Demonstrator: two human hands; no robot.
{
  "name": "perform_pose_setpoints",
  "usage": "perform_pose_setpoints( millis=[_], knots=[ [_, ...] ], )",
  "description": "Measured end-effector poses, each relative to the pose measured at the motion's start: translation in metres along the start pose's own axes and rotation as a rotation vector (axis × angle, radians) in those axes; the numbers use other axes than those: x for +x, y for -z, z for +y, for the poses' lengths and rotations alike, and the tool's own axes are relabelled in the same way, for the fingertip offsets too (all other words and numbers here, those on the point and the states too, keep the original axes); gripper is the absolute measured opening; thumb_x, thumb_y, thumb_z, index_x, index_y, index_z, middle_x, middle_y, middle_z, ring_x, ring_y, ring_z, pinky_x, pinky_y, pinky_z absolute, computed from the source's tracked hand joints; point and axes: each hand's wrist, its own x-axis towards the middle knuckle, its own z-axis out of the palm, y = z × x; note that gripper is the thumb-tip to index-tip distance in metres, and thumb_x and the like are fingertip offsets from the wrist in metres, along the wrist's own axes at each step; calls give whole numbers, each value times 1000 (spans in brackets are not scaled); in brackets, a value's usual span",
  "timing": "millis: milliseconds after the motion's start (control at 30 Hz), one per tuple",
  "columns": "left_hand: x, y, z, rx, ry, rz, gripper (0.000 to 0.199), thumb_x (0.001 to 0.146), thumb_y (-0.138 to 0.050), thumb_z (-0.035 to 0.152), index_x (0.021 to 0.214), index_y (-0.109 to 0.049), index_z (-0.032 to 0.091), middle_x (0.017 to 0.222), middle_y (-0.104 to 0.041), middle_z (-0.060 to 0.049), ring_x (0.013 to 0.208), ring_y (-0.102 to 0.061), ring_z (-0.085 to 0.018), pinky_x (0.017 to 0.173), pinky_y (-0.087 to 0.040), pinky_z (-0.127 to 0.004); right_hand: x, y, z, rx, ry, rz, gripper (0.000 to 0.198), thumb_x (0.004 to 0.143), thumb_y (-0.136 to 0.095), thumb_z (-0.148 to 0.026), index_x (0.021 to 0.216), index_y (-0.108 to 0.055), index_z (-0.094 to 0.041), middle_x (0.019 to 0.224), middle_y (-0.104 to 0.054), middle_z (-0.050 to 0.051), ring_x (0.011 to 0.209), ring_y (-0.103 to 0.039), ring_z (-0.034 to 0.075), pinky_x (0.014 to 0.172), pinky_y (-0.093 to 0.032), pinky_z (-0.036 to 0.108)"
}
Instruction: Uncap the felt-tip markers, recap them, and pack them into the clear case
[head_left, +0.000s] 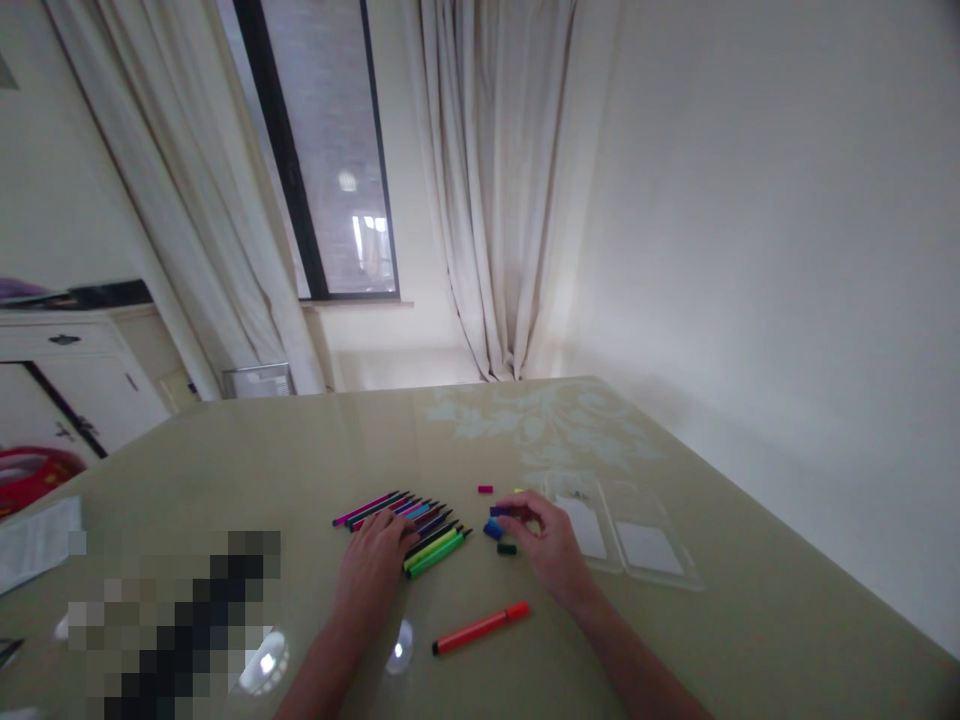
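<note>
Uncapped markers [435, 549] in several colours lie side by side in a slanted row, dark tips to the right. Over the middle of this row is my left hand [377, 550], its fingers bent down around a marker there; the fingertips are partly hidden. My right hand [544, 530] pinches a small dark purple cap [497, 511] between thumb and fingers. Just below that cap are blue caps [493, 528], and a dark green cap [507, 549] lies nearer to me. A pink cap [485, 489] sits farther back. One capped orange-red marker [481, 629] lies apart in front.
To the right of my right hand, an opened clear plastic case [619, 555] with white inserts lies flat on the glossy table [300, 470]. A sheet of paper [37, 540] is at the left edge. Beyond it stand a red basin [37, 480] and a white cabinet [97, 370].
</note>
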Motion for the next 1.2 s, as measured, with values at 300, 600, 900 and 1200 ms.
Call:
perform_pose_setpoints(
  millis=[300,600,900,1200],
  knots=[
    [0,1,16,-260,-100,151,17,96,-53,30,101,-69,25,105,-73,-5,102,-65,-26,93,-50,-41,0,1,-4,-5,52,0,21,89,-71,-40,98,-79,-23,96,-76,7,90,-70,23,87,-57,38],
    [-5,-1,31,-402,-172,140,18,98,-52,32,102,-68,26,106,-75,-4,103,-67,-26,94,-50,-43,1,3,-7,0,64,6,14,87,-73,-34,97,-79,-25,97,-76,5,92,-69,22,86,-54,36],
    [-7,1,36,-474,-245,175,22,100,-52,38,103,-71,26,104,-74,-5,101,-69,-23,91,-55,-38,-1,-1,-6,-6,-19,-70,18,83,-76,-36,95,-81,-24,91,-77,5,83,-69,21,76,-56,33],
    [-9,0,43,-575,-325,244,28,99,-58,46,102,-77,26,96,-77,-4,90,-73,-19,82,-59,-29,-1,0,0,121,-153,-122,21,77,-80,-37,91,-83,-22,85,-78,5,78,-70,21,73,-56,33]
  ],
)
